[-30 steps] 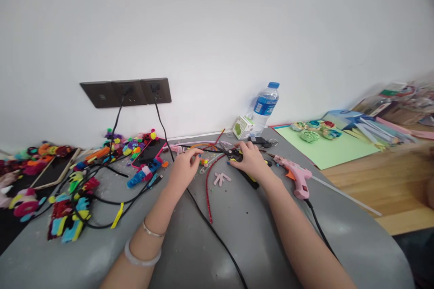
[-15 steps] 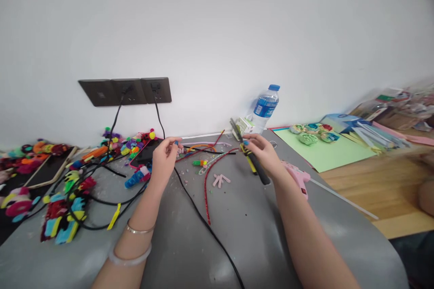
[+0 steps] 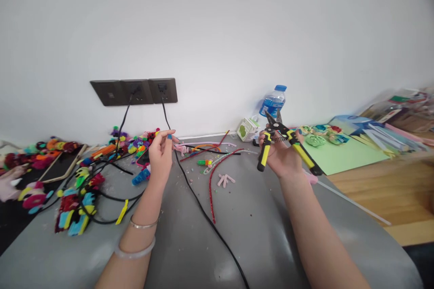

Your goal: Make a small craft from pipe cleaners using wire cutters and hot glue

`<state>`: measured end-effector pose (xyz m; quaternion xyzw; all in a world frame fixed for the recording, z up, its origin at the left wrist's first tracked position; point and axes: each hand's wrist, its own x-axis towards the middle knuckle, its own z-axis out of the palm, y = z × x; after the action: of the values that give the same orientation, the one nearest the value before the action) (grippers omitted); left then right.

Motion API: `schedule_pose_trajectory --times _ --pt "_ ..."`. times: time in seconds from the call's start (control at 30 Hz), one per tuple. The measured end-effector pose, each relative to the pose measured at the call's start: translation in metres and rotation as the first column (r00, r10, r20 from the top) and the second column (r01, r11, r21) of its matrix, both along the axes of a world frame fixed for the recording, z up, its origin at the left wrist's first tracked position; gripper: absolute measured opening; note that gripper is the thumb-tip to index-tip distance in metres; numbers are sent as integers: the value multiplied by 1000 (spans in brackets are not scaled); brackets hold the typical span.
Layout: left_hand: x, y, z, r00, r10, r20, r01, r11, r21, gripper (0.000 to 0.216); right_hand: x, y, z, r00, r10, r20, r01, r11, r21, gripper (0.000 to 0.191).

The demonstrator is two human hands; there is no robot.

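My right hand [image 3: 283, 158] is raised above the grey table [image 3: 257, 235] and grips black and yellow cutting pliers [image 3: 288, 144], whose handles are spread apart and whose jaws point up toward the wall. My left hand [image 3: 161, 153] is lifted too, fingertips pinched on something small I cannot make out, near a pink pipe cleaner piece [image 3: 183, 148]. Between the hands lie a red pipe cleaner [image 3: 210, 189], short pink cut bits [image 3: 225, 179] and other coloured pipe cleaners [image 3: 203, 148].
A black cable [image 3: 203, 212] runs from the wall sockets [image 3: 134, 91] across the table. Colourful pipe-cleaner crafts [image 3: 77, 203] pile at left. A water bottle [image 3: 273, 101] and small green box [image 3: 246, 129] stand by the wall. Green paper [image 3: 342, 153] lies at right.
My right hand picked the pliers up from the table, raised them and moved right, and the handles have spread. My left hand lifted off the table with its fingertips pinched.
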<state>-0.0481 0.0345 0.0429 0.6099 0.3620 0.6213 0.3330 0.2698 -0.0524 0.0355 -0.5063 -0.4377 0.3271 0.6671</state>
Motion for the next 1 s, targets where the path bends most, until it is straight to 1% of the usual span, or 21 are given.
schedule_pose_trajectory --times 0.07,0.13,0.23,0.3,0.37,0.43,0.5,0.57,0.6,0.67,0.73,0.77,0.8,0.87,1.0 --pt "-3 2 1 998 39 50 -40 999 24 23 -3 3 -2 998 22 56 -22 1000 -4 69" --pt "-6 5 1 991 65 119 -69 997 31 24 -7 5 -3 996 47 78 -44 999 -29 72" --pt "-10 9 1 975 87 203 -93 996 18 27 -13 8 -5 997 67 38 -64 995 -80 71" --pt "-13 11 1 974 108 199 -115 993 24 28 -15 9 -5 998 68 -16 -69 991 -111 72" --pt "-16 12 0 985 142 99 -146 989 30 27 -16 9 -7 999 33 -15 -35 990 -136 70" --pt "-23 15 -3 979 180 -99 -180 984 9 25 -17 8 -9 998 -35 56 43 989 -144 62" --pt "-31 19 -8 925 193 -329 -213 977 -27 27 -20 8 -12 980 -113 164 134 983 -123 52" --pt "-38 25 -15 842 201 -501 -241 970 -16 30 -25 6 -15 925 -153 348 200 974 -103 49" --pt "-40 27 -19 804 215 -554 -257 966 2 30 -28 5 -16 872 -148 467 219 970 -103 46" --pt "-42 32 -27 748 189 -636 -254 967 -12 28 -34 4 -19 713 -84 696 242 961 -132 40" --pt "-40 35 -33 705 173 -688 -249 969 -11 26 -39 3 -22 573 -2 820 261 948 -180 37" --pt "-38 36 -35 686 177 -706 -248 969 2 25 -42 3 -24 523 22 852 277 941 -194 36" --pt "-36 37 -37 667 185 -721 -249 968 19 25 -44 3 -26 486 33 874 297 934 -200 36" --pt "-32 38 -40 634 196 -748 -244 969 47 21 -46 3 -29 443 26 896 337 921 -194 36" --pt "-29 40 -43 602 174 -779 -224 974 45 13 -47 4 -33 421 12 907 362 915 -180 33"
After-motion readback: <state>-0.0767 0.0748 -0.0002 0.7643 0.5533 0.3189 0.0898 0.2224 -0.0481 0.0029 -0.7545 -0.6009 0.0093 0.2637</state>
